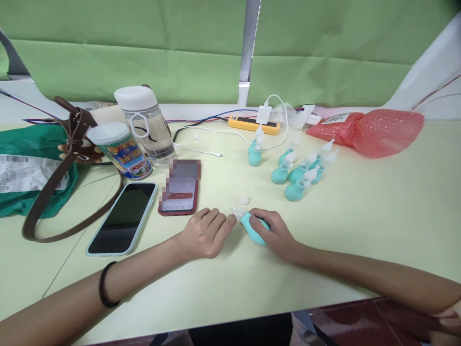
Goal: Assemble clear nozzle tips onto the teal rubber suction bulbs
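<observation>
My right hand [275, 235] is wrapped round the teal bulb of a nasal aspirator [254, 231], tilted with its clear nozzle pointing up and left. My left hand [209, 233] is curled closed beside that nozzle, its thumb and forefinger end at the clear part. What lies inside those fingers is hidden. Just beyond the nozzle, a small whitish cap [245, 200] rests on the table. Further back to the right stand several more teal aspirators with clear tips, among them a front one [294, 191] and a separate pair [255, 157].
Left of my hands lie a dark-screened phone [124, 218] and a red-cased phone [180, 187]. Behind them stand a noodle cup [126, 156] and a water bottle [153, 134]. A brown strap [46, 197], yellow power strip [237, 123] and red plastic bag [385, 132] lie around.
</observation>
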Motion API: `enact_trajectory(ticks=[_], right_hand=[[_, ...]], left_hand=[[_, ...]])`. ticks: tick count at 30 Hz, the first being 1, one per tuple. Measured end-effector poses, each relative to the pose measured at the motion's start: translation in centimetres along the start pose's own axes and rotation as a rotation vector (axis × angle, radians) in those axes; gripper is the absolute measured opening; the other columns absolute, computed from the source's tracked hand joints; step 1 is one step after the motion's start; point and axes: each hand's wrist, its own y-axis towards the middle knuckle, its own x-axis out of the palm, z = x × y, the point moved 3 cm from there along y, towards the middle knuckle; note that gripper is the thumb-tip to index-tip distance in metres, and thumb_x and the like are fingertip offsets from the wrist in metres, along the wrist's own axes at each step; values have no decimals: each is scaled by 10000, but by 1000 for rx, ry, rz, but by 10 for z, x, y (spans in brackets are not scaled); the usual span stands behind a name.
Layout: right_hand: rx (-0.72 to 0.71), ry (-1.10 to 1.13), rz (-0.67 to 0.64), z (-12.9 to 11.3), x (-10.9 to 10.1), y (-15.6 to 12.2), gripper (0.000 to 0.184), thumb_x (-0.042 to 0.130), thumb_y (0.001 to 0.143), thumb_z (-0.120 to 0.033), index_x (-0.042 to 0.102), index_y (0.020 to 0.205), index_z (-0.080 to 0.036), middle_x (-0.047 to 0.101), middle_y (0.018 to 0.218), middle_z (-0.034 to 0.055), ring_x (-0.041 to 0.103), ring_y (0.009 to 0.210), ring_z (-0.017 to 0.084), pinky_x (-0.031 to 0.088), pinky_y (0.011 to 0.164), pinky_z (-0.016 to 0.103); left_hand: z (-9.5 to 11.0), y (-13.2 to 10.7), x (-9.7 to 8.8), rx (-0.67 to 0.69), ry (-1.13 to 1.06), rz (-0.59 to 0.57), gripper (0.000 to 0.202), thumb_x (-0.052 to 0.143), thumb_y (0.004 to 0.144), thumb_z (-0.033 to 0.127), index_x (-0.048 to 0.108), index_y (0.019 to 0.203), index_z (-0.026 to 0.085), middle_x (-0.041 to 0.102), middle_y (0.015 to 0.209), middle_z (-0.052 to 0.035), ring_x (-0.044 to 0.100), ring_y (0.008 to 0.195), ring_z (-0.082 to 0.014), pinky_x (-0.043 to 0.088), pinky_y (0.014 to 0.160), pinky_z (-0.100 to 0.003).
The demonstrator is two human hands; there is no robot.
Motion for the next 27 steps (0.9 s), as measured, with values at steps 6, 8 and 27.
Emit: enact_trajectory(ticks=[6, 8, 27], right_hand=[[-56, -77, -14, -1, 0, -2, 191, 364, 783, -255, 446, 636, -163, 327, 559, -30, 304, 527, 86, 282, 492, 214], [-75, -89, -24, -2, 0, -3, 187, 367, 786, -255, 476, 670, -158, 350, 564, -25, 313, 531, 87, 288, 492, 215], [91, 114, -25, 2, -3, 2, 257, 377, 780, -326, 404, 584, -162, 309, 556, -30, 292, 524, 81, 265, 472, 211]], left_hand=[[2, 0, -1, -7, 35, 50, 73, 505, 724, 69, 504, 794, 90, 457, 412, 28, 394, 380, -107, 255, 361, -245], [2, 1, -1, -17, 28, 67, 52, 523, 724, 85, 500, 768, 103, 461, 413, 31, 397, 378, -100, 267, 361, -238], [-10, -6, 4, -298, -360, 194, 241, 614, 696, 196, 514, 906, 130, 579, 657, -31, 549, 578, -108, 450, 499, -203]])
